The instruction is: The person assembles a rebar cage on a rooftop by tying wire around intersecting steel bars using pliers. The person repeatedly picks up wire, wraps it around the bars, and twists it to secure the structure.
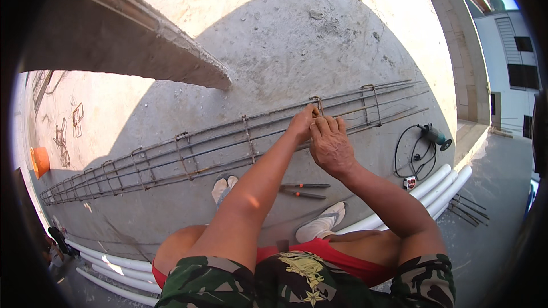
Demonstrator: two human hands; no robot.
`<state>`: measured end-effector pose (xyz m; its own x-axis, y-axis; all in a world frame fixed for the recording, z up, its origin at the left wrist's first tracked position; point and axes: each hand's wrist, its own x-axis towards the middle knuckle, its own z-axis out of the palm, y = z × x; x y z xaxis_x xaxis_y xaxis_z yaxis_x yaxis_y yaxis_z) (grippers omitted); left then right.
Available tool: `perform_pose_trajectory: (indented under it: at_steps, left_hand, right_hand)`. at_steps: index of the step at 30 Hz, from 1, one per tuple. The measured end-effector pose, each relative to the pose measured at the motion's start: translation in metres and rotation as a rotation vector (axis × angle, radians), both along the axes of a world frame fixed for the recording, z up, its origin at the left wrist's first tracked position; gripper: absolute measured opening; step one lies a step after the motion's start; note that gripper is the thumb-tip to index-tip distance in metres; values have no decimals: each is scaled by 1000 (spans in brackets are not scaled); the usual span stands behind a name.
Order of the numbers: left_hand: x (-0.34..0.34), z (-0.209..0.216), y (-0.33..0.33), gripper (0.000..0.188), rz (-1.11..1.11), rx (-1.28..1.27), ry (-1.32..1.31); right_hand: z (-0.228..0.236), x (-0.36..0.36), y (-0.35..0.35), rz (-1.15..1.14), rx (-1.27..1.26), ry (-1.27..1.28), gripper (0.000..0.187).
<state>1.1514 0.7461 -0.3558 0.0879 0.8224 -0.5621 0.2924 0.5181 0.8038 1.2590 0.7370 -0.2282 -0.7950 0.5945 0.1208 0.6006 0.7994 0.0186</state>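
Note:
A long rebar cage (194, 149) runs across the concrete floor, its lengthwise bars tied with square stirrups. My left hand (303, 121) is closed at a stirrup (317, 100) on the cage's right part, fingertips pinched against it. Close beside it, my right hand (332, 144) is closed too, with its fingers bent down over the bars. Whatever lies under the right fingers is hidden. Between my feet and the cage rests a tool with two dark, orange-marked handles (305, 190); my left forearm covers its other end.
An angle grinder (434, 136) with a coiled black cable lies at right. White pipes (439, 187) pass behind my feet, and short bars (468, 210) lie past them. A concrete column (142, 40) stands at upper left. An orange bucket (40, 161) and loose stirrups (77, 118) are far left.

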Motion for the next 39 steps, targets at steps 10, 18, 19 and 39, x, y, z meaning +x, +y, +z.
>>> perform_pose_trajectory:
  at_steps: [10,18,19,39]
  left_hand:
    - [-18,0,4,23,36,118,42]
    - [-18,15,-6,25,75,178,169]
    - [-13,16,-11,25,90,238,205]
    - [65,58,-64,42,5,312,108]
  right_hand:
    - [-108,49,-169,-18,-582,-592,55]
    - [-93,77,-129,-126,-1242,-644,45]
    - [-73,81,-110,-122,-1374,-674,44]
    - [39,17,102,-308,-592,-1069,21]
